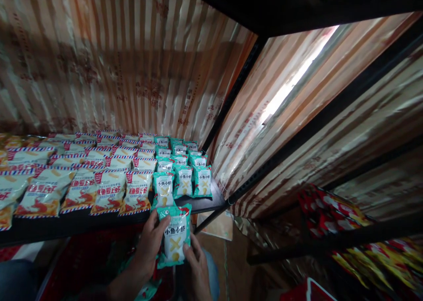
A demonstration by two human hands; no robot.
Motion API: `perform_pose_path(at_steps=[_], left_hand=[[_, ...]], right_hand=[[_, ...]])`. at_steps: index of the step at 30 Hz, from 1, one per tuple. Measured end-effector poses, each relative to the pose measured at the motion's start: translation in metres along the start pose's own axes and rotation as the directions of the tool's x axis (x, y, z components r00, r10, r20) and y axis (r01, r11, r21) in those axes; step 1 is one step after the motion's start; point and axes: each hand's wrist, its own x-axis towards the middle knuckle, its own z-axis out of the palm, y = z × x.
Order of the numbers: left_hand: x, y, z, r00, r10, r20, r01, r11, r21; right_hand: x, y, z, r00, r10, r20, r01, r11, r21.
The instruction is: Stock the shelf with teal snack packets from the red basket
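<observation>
L hand & R hand gripped 小鱼小虾 snack pkt in front of shelf, prob. light, crushable, best held edgewise.

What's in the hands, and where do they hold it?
A teal snack packet: left hand at its upper left edge, right hand at its lower right edge.

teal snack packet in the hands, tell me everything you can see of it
The teal packet has a white front panel with dark characters above a yellow X-shaped picture and a rounder one. It looks like glossy, puffed plastic film, apparently sealed. It is held roughly upright, front towards the camera, before the shelf. The left hand grips its left side, thumb across the upper front; the right hand touches its lower right edge.
</observation>
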Motion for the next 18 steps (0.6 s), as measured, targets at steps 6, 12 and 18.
perform_pose_path(at_steps=[6, 12, 18], left_hand=[[0.011, -0.004, 0.011, 0.999, 0.048, -0.012, -0.047, 0.996, 0.082], [0.021, -0.008, 0.023, 0.992, 0.118, -0.039, -0.112, 0.985, 0.130], [0.036, -0.011, 0.031, 0.988, 0.154, 0.008, -0.153, 0.975, 0.164]], right_hand=[[0.008, 0.001, -0.012, 0.999, -0.044, -0.024, 0.042, 0.996, -0.079], [0.018, 0.005, -0.026, 0.993, -0.079, -0.091, 0.056, 0.970, -0.238], [0.031, 0.010, -0.036, 0.958, -0.166, -0.233, 0.095, 0.953, -0.287]])
